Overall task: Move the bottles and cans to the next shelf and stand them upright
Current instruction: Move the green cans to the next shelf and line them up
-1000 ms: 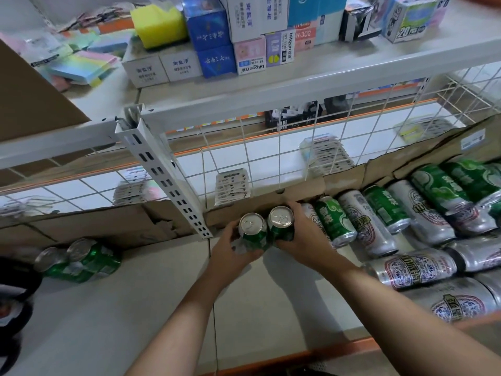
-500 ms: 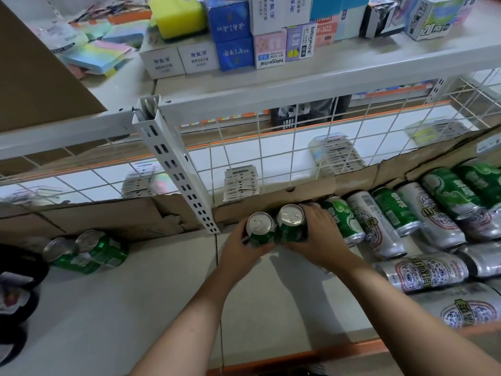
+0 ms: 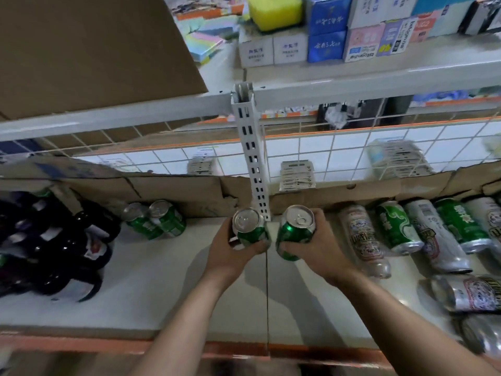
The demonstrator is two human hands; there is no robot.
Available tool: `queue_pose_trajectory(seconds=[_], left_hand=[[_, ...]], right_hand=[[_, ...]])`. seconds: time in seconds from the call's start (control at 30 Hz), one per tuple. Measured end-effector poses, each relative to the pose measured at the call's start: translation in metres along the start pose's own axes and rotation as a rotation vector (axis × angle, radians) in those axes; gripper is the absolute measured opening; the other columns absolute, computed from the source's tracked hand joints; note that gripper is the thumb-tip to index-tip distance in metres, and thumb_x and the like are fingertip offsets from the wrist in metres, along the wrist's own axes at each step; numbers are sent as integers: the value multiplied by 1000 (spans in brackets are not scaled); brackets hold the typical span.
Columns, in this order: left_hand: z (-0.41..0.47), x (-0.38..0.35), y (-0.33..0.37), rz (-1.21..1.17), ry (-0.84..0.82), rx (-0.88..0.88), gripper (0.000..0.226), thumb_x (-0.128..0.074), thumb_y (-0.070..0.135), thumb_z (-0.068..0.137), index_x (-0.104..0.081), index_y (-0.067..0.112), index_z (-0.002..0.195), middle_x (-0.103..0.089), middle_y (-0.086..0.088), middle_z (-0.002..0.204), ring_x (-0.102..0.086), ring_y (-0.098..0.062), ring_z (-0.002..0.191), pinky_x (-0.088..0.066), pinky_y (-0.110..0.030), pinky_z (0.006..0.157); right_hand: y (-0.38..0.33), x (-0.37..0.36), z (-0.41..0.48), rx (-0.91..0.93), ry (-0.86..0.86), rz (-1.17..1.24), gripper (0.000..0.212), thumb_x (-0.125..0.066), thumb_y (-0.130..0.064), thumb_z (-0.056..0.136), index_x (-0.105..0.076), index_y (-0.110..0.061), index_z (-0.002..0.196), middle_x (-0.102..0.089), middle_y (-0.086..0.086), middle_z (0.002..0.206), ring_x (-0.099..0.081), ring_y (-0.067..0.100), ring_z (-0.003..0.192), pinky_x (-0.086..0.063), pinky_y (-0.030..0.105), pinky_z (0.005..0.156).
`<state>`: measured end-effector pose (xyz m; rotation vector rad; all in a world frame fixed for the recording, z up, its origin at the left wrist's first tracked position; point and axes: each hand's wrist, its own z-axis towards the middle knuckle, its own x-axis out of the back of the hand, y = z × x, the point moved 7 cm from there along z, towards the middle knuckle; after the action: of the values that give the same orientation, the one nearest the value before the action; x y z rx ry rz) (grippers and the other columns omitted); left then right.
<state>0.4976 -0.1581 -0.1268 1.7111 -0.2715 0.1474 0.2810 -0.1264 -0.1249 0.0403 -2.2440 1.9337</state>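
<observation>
Because each can must land standing, the left hand (image 3: 230, 256) and right hand (image 3: 320, 251) each grip one green can (image 3: 250, 226) lid-up at centre frame, beside the shelf post (image 3: 253, 169).

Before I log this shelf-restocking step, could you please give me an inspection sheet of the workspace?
Surface: white shelf board, seam running down from the upright post.
Job's things: two green cans upright on the left section; cans lying down on the right section; dark bottles far left.
Clutter: cardboard strip along the back.
Hands: left hand holds a green can; right hand holds another can.
Cables: nothing seen.
Surroundings: upper shelf with boxes; wire grid behind.
</observation>
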Motion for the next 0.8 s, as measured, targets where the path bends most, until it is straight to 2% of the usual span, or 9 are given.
queue_pose_trajectory(seconds=[0.1, 0.23, 0.33, 0.47, 0.57, 0.63, 0.7, 0.77, 0.8], left_hand=[[-7, 53, -17, 49, 4, 4, 63, -96, 29, 65, -63, 47, 116, -71, 27, 113, -67, 1, 106, -54, -28, 93], [-14, 140, -53, 77, 10, -3, 65, -95, 33, 67, -61, 47, 120, -69, 25, 119, -65, 1, 109, -52, -25, 91], [-15, 208, -82, 105, -9, -8, 69, -95, 36, 68, -59, 44, 126, -67, 25, 123, -64, 2, 111, -52, -25, 91], [-12, 279, -114, 132, 26, 11, 64, -94, 25, 71, -58, 42, 121, -66, 25, 118, -63, 3, 108, -53, -27, 90], [-6, 301, -130, 113, 7, 21, 62, -91, 19, 73, -60, 38, 123, -70, 21, 116, -67, -2, 108, -55, -22, 86], [1, 303, -137, 102, 9, 14, 58, -90, 19, 74, -61, 35, 122, -71, 19, 114, -68, -6, 108, -55, -22, 85], [4, 300, -139, 90, 2, -10, 56, -88, 20, 75, -61, 33, 123, -71, 18, 114, -67, -7, 110, -55, -31, 91], [3, 294, -142, 83, -40, -36, 62, -87, 20, 75, -58, 32, 128, -69, 15, 122, -64, -8, 116, -53, -35, 97], [1, 293, -146, 76, -53, -32, 65, -87, 22, 74, -56, 32, 130, -68, 15, 125, -63, -9, 119, -52, -33, 99]], right_hand=[[1, -60, -3, 0, -23, -21, 66, -84, 10, 67, -59, -18, 121, -71, -2, 103, -70, 3, 88, -55, 15, 68], [2, -149, -11, -12, -2, -52, 63, -86, 8, 68, -60, -22, 118, -70, -7, 105, -66, -9, 86, -51, 8, 68], [0, -217, -17, 0, 49, -50, 60, -88, 5, 68, -60, -25, 112, -70, -7, 105, -68, -6, 87, -52, 10, 68], [-5, -290, -21, -9, 53, -63, 64, -93, -10, 63, -58, -32, 111, -68, -10, 107, -66, -9, 90, -49, 7, 71], [-6, -323, -25, -24, 73, -90, 63, -90, -33, 59, -57, -30, 113, -68, -8, 107, -66, -4, 93, -50, 10, 74], [-5, -330, -25, -26, 101, -129, 60, -91, -29, 63, -57, -29, 113, -68, -7, 107, -66, -2, 93, -52, 12, 75], [-1, -330, -25, -33, 117, -187, 63, -93, -22, 67, -54, -28, 116, -65, -4, 112, -66, 1, 98, -54, 16, 79], [6, -325, -28, -54, 127, -293, 73, -92, -33, 61, -50, -30, 120, -60, -2, 119, -62, 9, 106, -56, 26, 88], [9, -323, -30, -68, 126, -355, 75, -91, -36, 60, -47, -32, 122, -57, -2, 121, -59, 12, 109, -56, 32, 92]])
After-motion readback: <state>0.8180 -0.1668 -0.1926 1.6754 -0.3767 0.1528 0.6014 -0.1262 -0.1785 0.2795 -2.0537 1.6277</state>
